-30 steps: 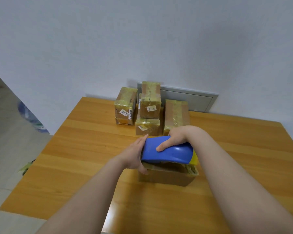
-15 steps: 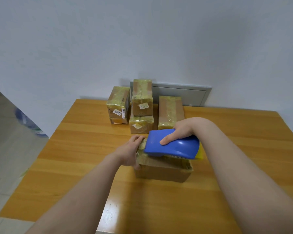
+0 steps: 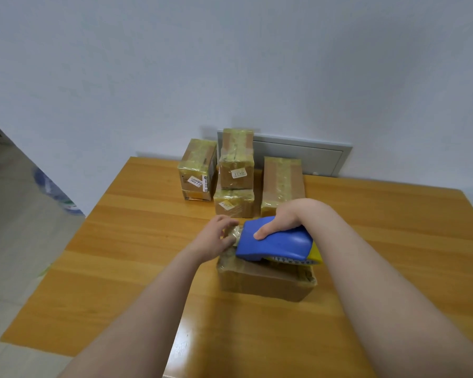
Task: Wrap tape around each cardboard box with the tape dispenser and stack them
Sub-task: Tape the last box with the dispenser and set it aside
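A brown cardboard box [image 3: 265, 282] with clear tape on its top lies in the middle of the wooden table [image 3: 137, 241]. My right hand [image 3: 286, 218] grips a blue tape dispenser [image 3: 277, 242] with a yellow roll, resting on the box top. My left hand [image 3: 216, 238] presses the box's far left corner, fingers on the crinkled tape. At the back stand several taped boxes: one on the left [image 3: 197, 170], one on the right [image 3: 281, 184], and a low box [image 3: 234, 204] with another stacked on it [image 3: 236, 162].
A grey metal panel [image 3: 306, 156] sits in the white wall behind the boxes. The table's left edge drops to a tiled floor [image 3: 11, 214], where a blue-and-white object [image 3: 52, 190] lies.
The dispenser has slid to the right along the box top, baring its left end. My left hand shifted from the box's side up onto that far left corner.
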